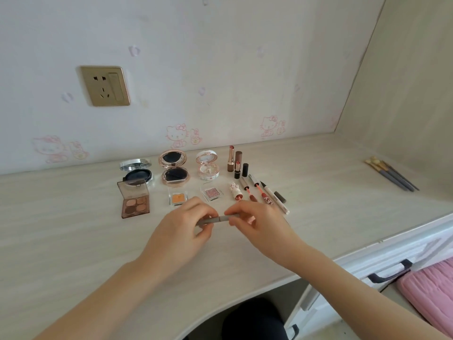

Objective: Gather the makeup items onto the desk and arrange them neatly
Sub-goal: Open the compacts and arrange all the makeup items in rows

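Both hands, left hand (182, 224) and right hand (255, 218), pinch the grey pencil (215, 220) mid-frame; I should pull its ends squarely, above the surface (73, 229).

Cartoon-cat wallpaper (220, 69) with gold socket (105, 85) backs pale desk (73, 229).

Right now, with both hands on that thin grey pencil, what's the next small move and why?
Probably lay the grey pencil down at the right end of the slanted row of lip pens, parallel to them. Both the left hand and the right hand pinch it above the desk, while everything else already lies in rows.
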### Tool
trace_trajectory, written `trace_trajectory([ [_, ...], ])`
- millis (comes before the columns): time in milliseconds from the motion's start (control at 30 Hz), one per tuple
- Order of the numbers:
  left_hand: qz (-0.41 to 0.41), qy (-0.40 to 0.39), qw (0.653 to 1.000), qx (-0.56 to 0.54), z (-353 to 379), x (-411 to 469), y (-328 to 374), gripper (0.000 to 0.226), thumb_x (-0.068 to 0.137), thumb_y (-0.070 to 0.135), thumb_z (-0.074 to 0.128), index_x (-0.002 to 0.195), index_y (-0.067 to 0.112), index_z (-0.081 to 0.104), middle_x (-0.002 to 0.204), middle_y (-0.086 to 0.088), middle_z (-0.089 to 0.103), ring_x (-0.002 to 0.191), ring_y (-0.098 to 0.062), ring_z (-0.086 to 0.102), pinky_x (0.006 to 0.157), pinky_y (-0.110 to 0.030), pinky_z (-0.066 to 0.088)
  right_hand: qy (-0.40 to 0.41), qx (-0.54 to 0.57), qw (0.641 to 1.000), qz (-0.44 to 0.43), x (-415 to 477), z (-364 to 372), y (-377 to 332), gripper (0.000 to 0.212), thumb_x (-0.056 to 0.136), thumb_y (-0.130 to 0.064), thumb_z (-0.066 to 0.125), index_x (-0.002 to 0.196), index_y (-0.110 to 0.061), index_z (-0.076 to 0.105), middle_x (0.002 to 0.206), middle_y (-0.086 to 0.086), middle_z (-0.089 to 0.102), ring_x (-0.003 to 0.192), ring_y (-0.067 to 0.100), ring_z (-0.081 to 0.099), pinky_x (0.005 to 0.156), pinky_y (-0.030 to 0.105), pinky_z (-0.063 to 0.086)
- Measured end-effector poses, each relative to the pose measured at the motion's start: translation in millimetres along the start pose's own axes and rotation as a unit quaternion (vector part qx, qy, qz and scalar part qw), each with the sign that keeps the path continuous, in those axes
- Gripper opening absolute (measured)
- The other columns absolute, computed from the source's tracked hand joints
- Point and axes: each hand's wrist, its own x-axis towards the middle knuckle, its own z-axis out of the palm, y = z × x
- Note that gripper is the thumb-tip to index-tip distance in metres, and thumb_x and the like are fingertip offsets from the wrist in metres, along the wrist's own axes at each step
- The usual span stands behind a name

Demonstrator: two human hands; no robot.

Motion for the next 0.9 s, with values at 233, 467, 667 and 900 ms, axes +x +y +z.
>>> trace_trajectory([
  [233,0.043,0.002,0.988,0.151,1,-15,8,0.010,0.087,0.033,0.062,0.089,0.023,0.061,0.085,0.010,0.056,0.060,-0.011,0.055,0.044,-0.031,0.046,0.076,-0.175,0.973,-0.131,-14,22,1,0.014,0.089,-0.011,0.064,0.099,-0.009,0.073,0.085,0.003,0.066,0.082,0.023,0.059,0.069,0.033,0.052],
  [467,0.066,0.013,0.974,0.217,7,-21,2,0.040,0.097,0.045,0.036,0.085,0.021,0.066,0.067,0.005,0.054,0.050,-0.016,0.054,0.036,-0.032,0.042,0.151,-0.214,0.943,-0.205,-19,34,9,0.013,0.092,-0.017,0.061,0.095,-0.010,0.072,0.084,0.001,0.065,0.075,0.022,0.057,0.069,0.031,0.049],
  [667,0.082,-0.034,0.966,0.242,9,-23,-6,0.037,0.098,0.052,0.020,0.097,0.032,0.052,0.058,0.007,0.057,0.042,-0.021,0.052,0.035,-0.031,0.040,0.157,-0.235,0.932,-0.226,-20,39,19,0.009,0.090,-0.012,0.064,0.096,-0.013,0.070,0.085,-0.002,0.061,0.081,0.018,0.049,0.075,0.029,0.047],
  [900,0.075,-0.052,0.968,0.235,3,-25,-6,0.033,0.094,0.056,0.024,0.097,0.031,0.045,0.068,0.011,0.060,0.048,-0.017,0.057,0.038,-0.029,0.041,0.141,-0.220,0.939,-0.225,-22,35,14,0.015,0.086,-0.007,0.067,0.101,-0.012,0.071,0.087,0.001,0.062,0.082,0.021,0.057,0.086,0.036,0.051],
])
